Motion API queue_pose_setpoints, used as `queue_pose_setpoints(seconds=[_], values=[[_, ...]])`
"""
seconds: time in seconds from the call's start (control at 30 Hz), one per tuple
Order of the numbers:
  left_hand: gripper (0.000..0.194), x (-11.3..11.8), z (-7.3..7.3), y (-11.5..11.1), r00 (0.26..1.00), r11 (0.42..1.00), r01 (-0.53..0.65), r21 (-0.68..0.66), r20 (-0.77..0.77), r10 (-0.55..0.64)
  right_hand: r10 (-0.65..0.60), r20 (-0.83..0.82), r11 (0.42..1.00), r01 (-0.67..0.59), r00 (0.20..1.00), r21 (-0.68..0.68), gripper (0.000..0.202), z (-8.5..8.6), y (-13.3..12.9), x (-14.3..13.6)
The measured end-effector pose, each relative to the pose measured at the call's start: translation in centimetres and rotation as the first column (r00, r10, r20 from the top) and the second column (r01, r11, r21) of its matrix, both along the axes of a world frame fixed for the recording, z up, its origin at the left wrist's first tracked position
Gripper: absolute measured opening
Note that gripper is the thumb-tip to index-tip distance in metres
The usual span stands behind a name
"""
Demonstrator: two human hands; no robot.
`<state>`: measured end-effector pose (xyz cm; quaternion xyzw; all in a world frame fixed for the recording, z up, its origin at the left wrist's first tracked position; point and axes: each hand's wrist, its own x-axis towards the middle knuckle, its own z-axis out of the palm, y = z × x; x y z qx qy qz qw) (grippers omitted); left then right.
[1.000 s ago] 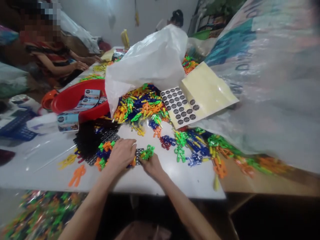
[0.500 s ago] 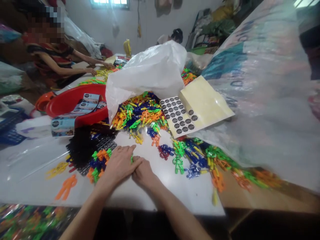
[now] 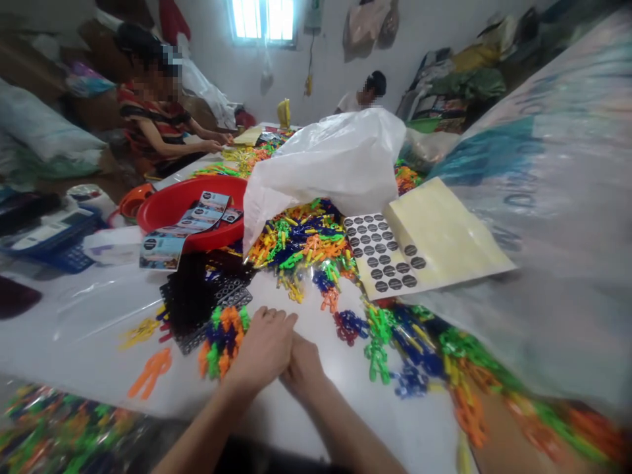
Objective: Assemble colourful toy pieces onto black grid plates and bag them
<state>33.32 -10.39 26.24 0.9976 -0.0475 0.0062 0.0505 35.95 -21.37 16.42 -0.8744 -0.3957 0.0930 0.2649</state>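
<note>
My left hand (image 3: 266, 343) and my right hand (image 3: 303, 363) are pressed together over the white table (image 3: 316, 421). The left fingers are curled over the right hand's fingers, and whatever lies between them is hidden. Just left of my left hand is a cluster of orange, green and blue plastic figures (image 3: 224, 339). Farther left lies a single orange figure (image 3: 151, 373). A blue and dark red bundle of figures (image 3: 350, 327) and green figures (image 3: 378, 352) lie to the right of my right hand.
Ahead, a white plastic sack (image 3: 326, 155) spills a heap of coloured figures (image 3: 301, 240). A sheet of round black stickers (image 3: 385, 263) lies right, beside a large bag (image 3: 557, 250). Printed cards (image 3: 160, 249) overhang a red basin (image 3: 222, 242) near black sheets (image 3: 190, 296). Two people sit farther back.
The view has swung left and up. My left fingers, stretched out before, are now curled in against my right hand. A green bit seen between the hands is now hidden.
</note>
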Motion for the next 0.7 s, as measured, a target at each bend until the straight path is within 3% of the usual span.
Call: queue_pose_setpoints(seconds=[0.1,0.2,0.27,0.33,0.43,0.5,0.57,0.7], values=[[0.038,0.2,0.0,1.0,0.999,0.999,-0.045,0.008,0.003,0.045,0.081,-0.104,0.997,-0.082,0.991,-0.003,0.029,1.0,0.3,2.7],[0.037,0.2,-0.1,1.6,0.999,0.999,-0.034,0.027,0.022,0.034,0.084,-0.222,0.996,-0.083,0.971,0.018,0.018,3.1,0.4,8.7],[0.037,0.2,-0.3,1.6,0.999,0.998,-0.032,0.050,0.039,0.030,-0.192,-0.084,0.981,0.190,0.978,-0.031,0.026,4.8,1.3,13.3],[0.036,0.3,-0.6,1.7,0.998,0.997,-0.042,0.069,0.054,0.039,-0.422,0.085,0.900,0.428,0.903,-0.080,0.043,6.1,3.1,17.4],[0.034,0.5,-1.0,1.8,0.996,0.998,-0.037,0.060,0.082,0.032,-0.520,0.135,0.837,0.535,0.843,-0.118,0.055,7.2,5.5,21.0],[0.034,0.5,-1.2,1.9,0.995,0.999,-0.033,0.043,0.094,0.029,-0.530,0.093,0.836,0.537,0.843,-0.114,0.052,7.2,5.6,21.2],[0.034,0.4,-1.1,2.0,0.996,0.999,-0.039,0.032,0.081,0.037,-0.521,0.037,0.848,0.523,0.852,-0.091,0.044,6.7,3.9,19.6],[0.036,0.1,-0.3,2.1,0.993,0.998,-0.056,0.027,0.108,0.053,-0.308,-0.186,0.925,0.339,0.933,0.171,0.030,4.8,-1.3,11.7]])
